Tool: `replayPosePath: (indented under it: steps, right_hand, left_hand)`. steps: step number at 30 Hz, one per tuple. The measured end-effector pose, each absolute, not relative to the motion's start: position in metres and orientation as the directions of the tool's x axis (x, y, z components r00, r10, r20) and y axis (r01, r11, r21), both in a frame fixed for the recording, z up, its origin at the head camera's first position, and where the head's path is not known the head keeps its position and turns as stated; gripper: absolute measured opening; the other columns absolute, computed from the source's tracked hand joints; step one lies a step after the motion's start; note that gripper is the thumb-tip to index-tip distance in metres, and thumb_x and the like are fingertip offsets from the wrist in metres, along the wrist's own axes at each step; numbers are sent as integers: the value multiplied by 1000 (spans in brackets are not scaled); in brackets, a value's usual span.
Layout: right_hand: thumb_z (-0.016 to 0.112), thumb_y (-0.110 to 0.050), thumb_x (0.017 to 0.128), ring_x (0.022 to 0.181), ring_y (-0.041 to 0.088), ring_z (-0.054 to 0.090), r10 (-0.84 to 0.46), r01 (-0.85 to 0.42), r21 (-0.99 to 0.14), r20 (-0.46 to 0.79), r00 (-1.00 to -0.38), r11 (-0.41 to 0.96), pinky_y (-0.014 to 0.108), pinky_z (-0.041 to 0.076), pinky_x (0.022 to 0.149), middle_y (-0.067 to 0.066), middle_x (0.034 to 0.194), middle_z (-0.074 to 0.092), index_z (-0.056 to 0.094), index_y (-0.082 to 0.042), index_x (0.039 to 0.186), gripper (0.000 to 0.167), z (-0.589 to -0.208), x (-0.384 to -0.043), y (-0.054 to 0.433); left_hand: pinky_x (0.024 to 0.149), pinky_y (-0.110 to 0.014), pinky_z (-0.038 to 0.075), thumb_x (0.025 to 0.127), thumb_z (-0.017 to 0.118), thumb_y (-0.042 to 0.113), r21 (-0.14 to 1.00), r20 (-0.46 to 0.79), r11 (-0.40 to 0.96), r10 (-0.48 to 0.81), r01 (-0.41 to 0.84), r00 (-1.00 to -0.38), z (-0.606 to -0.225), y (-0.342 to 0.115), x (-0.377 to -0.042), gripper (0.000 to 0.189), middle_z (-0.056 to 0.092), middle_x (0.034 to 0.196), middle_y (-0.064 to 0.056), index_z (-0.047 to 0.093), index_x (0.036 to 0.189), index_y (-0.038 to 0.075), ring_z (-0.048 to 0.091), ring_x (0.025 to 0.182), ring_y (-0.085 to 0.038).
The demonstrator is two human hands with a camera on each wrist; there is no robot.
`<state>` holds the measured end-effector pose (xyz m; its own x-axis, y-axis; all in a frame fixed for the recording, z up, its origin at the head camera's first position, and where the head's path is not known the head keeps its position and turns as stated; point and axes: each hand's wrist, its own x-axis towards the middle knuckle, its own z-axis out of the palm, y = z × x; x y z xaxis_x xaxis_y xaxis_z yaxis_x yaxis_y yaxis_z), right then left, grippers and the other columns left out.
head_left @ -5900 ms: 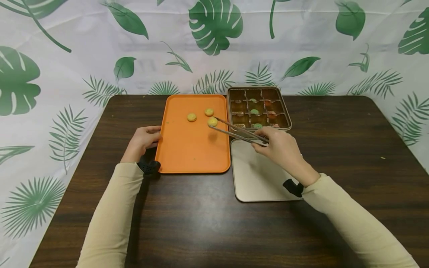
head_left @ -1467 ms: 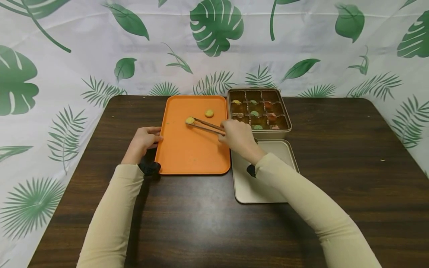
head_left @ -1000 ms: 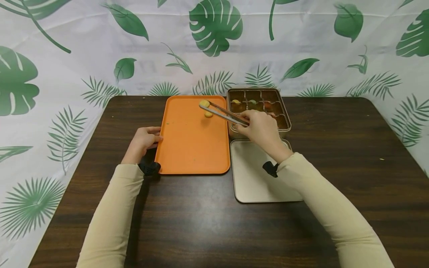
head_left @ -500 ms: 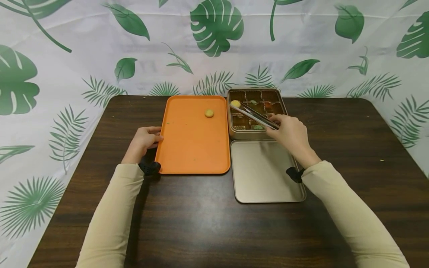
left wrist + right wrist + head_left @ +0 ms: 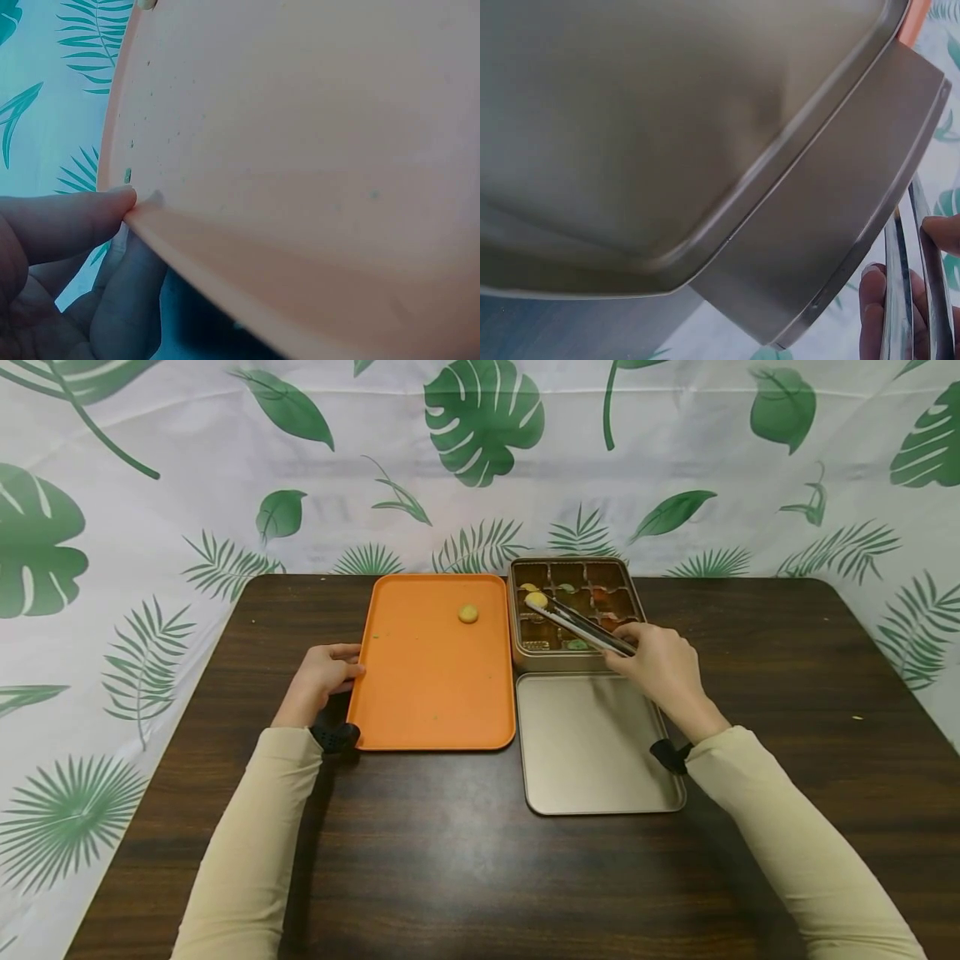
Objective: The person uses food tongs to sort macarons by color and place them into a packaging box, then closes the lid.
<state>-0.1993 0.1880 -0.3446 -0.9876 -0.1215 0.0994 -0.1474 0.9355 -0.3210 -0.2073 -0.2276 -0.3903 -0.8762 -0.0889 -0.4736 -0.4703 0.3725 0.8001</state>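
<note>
My right hand (image 5: 663, 668) grips metal tongs (image 5: 585, 628), whose tips hold a round yellow macaron (image 5: 536, 599) at the middle-left compartment of a divided tin box (image 5: 555, 663). In the right wrist view, thumb and fingers press the tongs (image 5: 898, 300) from both sides beyond the tin's wall; the tips are hidden there. My left hand (image 5: 318, 681) pinches the left rim of an orange tray (image 5: 431, 693), thumb (image 5: 90, 214) on top and fingers underneath. One yellow macaron (image 5: 468, 613) lies at the tray's back right.
Other compartments hold a yellow piece (image 5: 528, 587), green pieces (image 5: 577, 645) and reddish ones. A flat metal lid (image 5: 600, 752) lies in front of the tin, right beside the tray. Behind the dark wooden table (image 5: 435, 860) hangs a leaf-patterned cloth (image 5: 330, 460).
Over the last 1.5 seconds the tongs have lifted the left macaron off the tray and carried it right to the tin. Earlier, another yellow macaron went into the back-left compartment. The left hand stays put.
</note>
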Motion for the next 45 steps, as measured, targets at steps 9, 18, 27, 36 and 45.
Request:
replayPosePath:
  steps: [9,18,27,36,45]
  right_hand:
    - [65,-26,88,42,13,25,-119,-143,-317,96,-988,938,26,17,40,3,45,43,65,-3,119,39,-345,-200,188]
    - [65,-28,88,40,13,25,-111,-131,-320,78,-991,938,25,18,38,11,55,56,62,-1,123,44,-347,-200,190]
    - [65,-30,87,44,16,34,-127,-158,-330,112,-986,931,27,22,39,18,73,65,62,-4,126,46,-337,-207,173]
    - [66,-32,88,56,24,55,-226,-233,-264,58,-972,936,29,35,40,17,95,69,62,-5,124,45,-326,-215,139]
    - [67,-34,87,58,23,54,-283,-268,-219,-42,-958,938,29,36,43,11,87,69,66,-7,119,41,-321,-225,105]
  left_hand:
    - [105,-40,46,98,48,4,798,-472,377,-91,-469,-877,-391,-228,-208,52,42,146,-20,35,148,5,50,126,-32]
    - [106,-42,45,98,48,3,800,-473,377,-83,-467,-877,-391,-228,-208,53,41,148,-20,32,149,5,48,130,-33]
    - [106,-41,45,98,48,3,804,-474,367,-80,-468,-877,-389,-229,-207,53,40,148,-20,33,149,5,47,129,-33]
    - [106,-41,45,98,48,3,801,-480,365,-81,-474,-874,-388,-228,-207,53,40,149,-20,32,149,5,47,130,-33]
    - [105,-41,46,98,47,3,800,-480,368,-80,-474,-873,-387,-228,-207,53,41,148,-20,33,149,5,48,128,-33]
